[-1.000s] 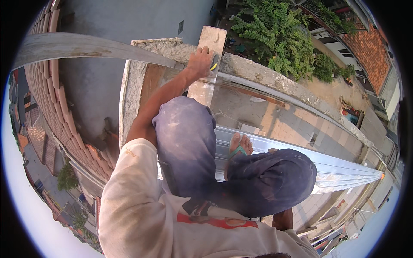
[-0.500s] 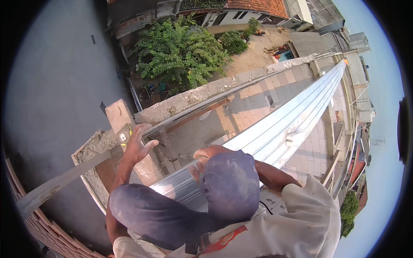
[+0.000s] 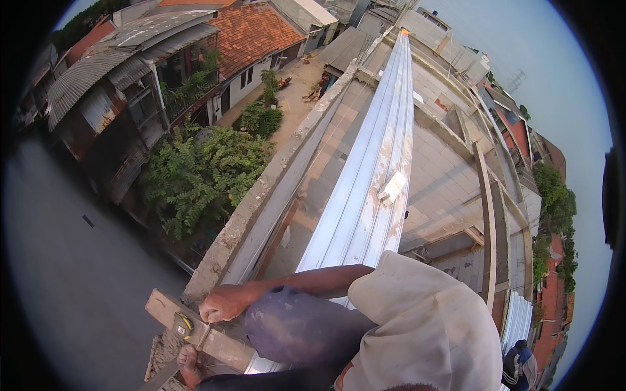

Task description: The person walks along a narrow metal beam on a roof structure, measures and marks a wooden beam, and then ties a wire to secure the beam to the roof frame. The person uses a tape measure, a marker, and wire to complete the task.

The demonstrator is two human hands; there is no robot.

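Rough grey concrete walling [image 3: 274,176] and long, silvery, ribbed metal sheets [image 3: 345,221] stretch away beyond 1 flat, pale wooden plank [image 3: 229,348]. On the plank sits 1 rounded yellow-and-black tape measure [image 3: 183,326], just beside a thin, brown, cord-like strip [image 3: 205,337] crossing it. At the plank's far edge, the right hand [image 3: 222,304] is narrow, fingers bunched near the strip; at its near edge, the left hand [image 3: 189,365] is curled. Whether either grips anything, I cannot tell.

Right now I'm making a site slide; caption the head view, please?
Right hand at a plank bearing a yellow-and-dark tape measure, ribbed metal sheeting stretching away.
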